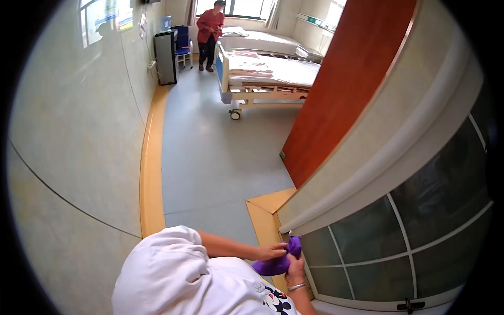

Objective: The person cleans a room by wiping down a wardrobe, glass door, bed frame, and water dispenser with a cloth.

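A purple cloth [273, 268] is bunched between my two hands at the lower middle of the view. My left hand [272, 252] reaches across from the left and grips the cloth's upper side. Wrapped round the cloth's right part is my right hand [295, 269], with a bracelet [296, 287] on its wrist. The top of the cloth is beside the lower end of a white vertical trim [286, 228], close to a glass-paned door or window [320, 249]; whether it touches them I cannot tell. Some fingers are hidden in the cloth.
A reddish-brown door [346, 100] stands open ahead on the right. Beyond are a wheeled hospital bed [294, 71], a second bed [262, 42], a small fridge [167, 58] and a blue chair [182, 42]. A person in red [210, 26] stands by the beds. A wall [79, 121] runs along the left.
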`<state>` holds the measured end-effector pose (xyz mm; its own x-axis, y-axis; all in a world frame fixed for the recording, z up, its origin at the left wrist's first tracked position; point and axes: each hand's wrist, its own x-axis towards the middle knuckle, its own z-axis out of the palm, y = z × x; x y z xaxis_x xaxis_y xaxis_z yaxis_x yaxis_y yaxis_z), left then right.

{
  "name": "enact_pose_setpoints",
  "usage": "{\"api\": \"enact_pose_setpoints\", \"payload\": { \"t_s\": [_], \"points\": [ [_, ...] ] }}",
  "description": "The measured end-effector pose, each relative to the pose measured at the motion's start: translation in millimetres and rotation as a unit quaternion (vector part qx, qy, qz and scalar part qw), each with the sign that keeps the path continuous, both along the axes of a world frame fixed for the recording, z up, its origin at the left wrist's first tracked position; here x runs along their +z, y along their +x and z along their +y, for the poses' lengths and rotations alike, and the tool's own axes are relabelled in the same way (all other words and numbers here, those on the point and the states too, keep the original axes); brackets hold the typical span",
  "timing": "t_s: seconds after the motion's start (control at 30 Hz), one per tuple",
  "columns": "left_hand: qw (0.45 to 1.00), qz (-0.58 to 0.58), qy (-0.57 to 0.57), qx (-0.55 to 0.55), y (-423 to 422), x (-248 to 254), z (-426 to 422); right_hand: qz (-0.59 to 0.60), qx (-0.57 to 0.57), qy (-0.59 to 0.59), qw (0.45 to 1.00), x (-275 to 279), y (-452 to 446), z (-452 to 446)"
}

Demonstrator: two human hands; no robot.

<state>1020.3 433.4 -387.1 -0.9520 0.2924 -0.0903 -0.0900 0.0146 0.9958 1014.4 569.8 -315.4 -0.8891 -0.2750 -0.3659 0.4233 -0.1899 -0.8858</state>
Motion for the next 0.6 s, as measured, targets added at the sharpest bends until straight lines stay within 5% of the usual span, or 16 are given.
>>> {"api": "enact_pose_setpoints", "payload": {
  "t_s": [0.03,0.1,0.2,0.23,0.3,0.43,0.5,0.6],
  "points": [
    [0.980,-0.024,0.199,-0.002,-9,-47,-16,0.009,0.000,-0.009,1.000,8,-16,-7],
    [0.974,-0.188,0.067,0.104,24,23,-87,0.070,-0.019,-0.004,0.997,45,-57,-12],
    [0.953,-0.193,-0.005,0.232,59,-20,-162,0.273,-0.047,0.161,0.947,148,-121,-5],
    [0.942,-0.185,-0.007,0.281,75,-32,-181,0.395,-0.083,0.249,0.880,182,-142,-3],
    [0.920,-0.217,-0.035,0.323,113,-49,-219,0.588,-0.146,0.477,0.637,261,-173,-3],
    [0.861,-0.321,-0.020,0.395,167,-36,-247,0.698,-0.214,0.652,0.207,383,-225,-14],
    [0.834,-0.360,0.000,0.418,170,-14,-253,0.684,-0.248,0.675,0.124,424,-247,-26],
    [0.884,-0.241,0.025,0.401,128,45,-267,0.644,-0.295,0.706,0.002,460,-281,-37]
  ]
}}
